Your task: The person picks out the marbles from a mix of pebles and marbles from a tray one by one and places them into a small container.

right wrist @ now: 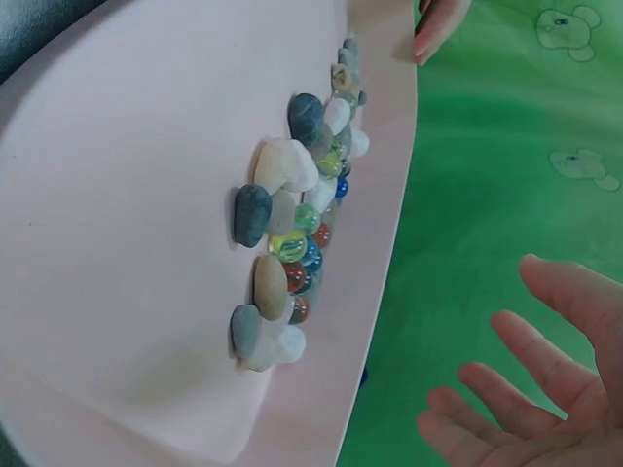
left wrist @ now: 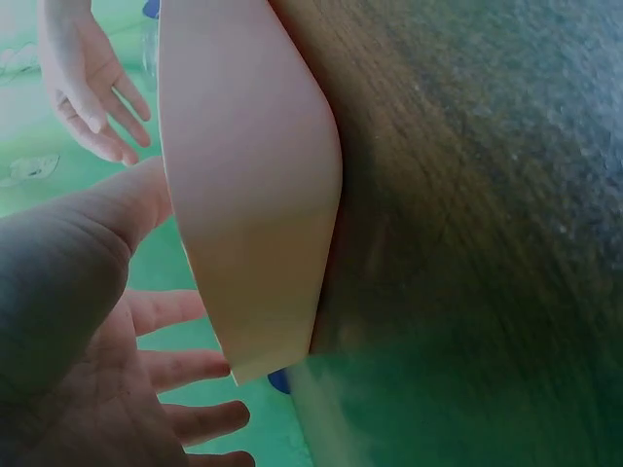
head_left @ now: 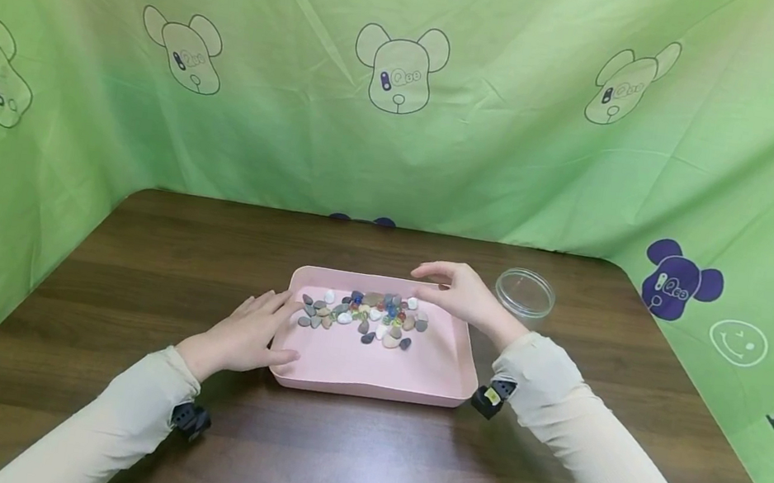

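A shallow pink tray holds pebbles in grey, white and tan, mixed with coloured glass marbles. They lie in a loose band toward the tray's far side. My left hand rests at the tray's left rim with its fingers spread; in the left wrist view its thumb and fingertips are right at the rim. Above the tray's far right corner hovers my right hand, fingers loosely bent and nothing between them. The right wrist view shows that hand's fingers apart from the stones.
A round clear lidded dish stands on the dark wooden table, behind the right wrist. Green cloth with bear-head drawings hangs round the table's back and sides. Each wrist carries a small black camera.
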`<action>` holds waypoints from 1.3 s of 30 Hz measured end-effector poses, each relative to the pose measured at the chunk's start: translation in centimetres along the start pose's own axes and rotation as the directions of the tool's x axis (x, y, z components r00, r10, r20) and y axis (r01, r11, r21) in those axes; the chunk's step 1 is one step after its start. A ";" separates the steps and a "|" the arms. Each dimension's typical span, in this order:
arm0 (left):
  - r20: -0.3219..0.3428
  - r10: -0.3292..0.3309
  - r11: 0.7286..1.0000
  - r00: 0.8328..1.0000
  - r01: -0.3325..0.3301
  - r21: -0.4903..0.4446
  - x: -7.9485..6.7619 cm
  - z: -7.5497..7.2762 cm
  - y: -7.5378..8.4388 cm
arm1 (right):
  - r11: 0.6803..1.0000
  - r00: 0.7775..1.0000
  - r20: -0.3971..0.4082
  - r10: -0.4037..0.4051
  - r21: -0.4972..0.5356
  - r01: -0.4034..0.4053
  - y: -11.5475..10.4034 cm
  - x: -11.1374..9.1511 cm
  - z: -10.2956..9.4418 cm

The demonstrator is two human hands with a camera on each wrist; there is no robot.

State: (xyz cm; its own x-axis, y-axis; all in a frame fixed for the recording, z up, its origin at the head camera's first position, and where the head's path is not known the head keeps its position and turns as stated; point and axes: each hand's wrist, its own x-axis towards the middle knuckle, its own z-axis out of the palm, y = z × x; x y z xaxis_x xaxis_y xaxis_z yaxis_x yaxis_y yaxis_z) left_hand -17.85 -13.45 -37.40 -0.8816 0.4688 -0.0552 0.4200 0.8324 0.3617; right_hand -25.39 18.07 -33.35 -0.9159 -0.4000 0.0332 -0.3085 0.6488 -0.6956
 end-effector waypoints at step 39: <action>-0.001 0.027 0.996 1.000 -0.027 0.081 0.0 0.6 0.1 | 0.989 0.981 0.146 0.130 0.047 -0.139 0.8 2.4 1.4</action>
State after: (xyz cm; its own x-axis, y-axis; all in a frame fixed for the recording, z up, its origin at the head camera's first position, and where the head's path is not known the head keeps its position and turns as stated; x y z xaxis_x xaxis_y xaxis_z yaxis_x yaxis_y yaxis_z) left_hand -17.70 -13.14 -37.91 -0.8700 0.4910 -0.0447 0.4597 0.8406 0.2865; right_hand -27.49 16.74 -34.82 -0.9008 -0.4024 -0.1632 -0.1663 0.6668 -0.7264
